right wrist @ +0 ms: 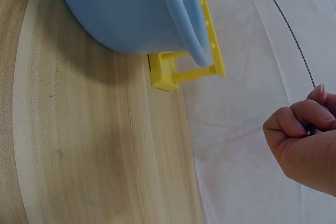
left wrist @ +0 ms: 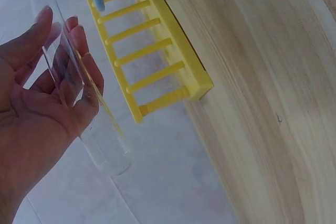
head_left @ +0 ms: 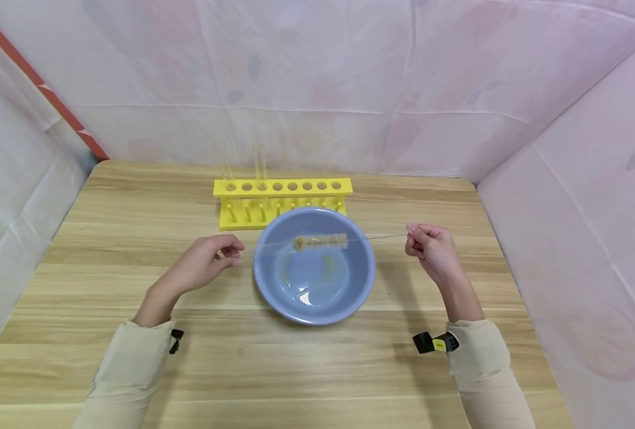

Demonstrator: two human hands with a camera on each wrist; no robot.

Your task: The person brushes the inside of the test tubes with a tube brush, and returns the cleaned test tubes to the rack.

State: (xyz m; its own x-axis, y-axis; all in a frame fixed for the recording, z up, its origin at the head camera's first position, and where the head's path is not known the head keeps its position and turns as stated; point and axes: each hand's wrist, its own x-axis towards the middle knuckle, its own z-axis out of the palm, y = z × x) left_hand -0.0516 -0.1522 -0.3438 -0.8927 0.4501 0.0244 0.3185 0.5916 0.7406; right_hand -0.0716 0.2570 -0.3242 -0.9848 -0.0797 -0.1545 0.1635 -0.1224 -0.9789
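Note:
My left hand [head_left: 201,262] holds a clear glass test tube [left wrist: 107,153], its thumb and fingers bent around the glass in the left wrist view. On the other side, my right hand [head_left: 436,251] pinches the thin twisted wire handle [right wrist: 287,22] of a test tube brush [head_left: 321,241]. The brush's tan bristles lie level above a blue basin [head_left: 367,262], between the two hands. Faint glass runs from the left hand toward the brush tip; whether the bristles are inside the tube I cannot tell. Some liquid shines at the basin's bottom.
Behind the basin stands a yellow test tube rack [head_left: 290,186], partly covered by its rim. Two upright glass tubes [head_left: 260,164] stand in the rack's left part. All rests on a wooden table [head_left: 306,381] with pale patterned cloth [head_left: 317,71] hanging around it.

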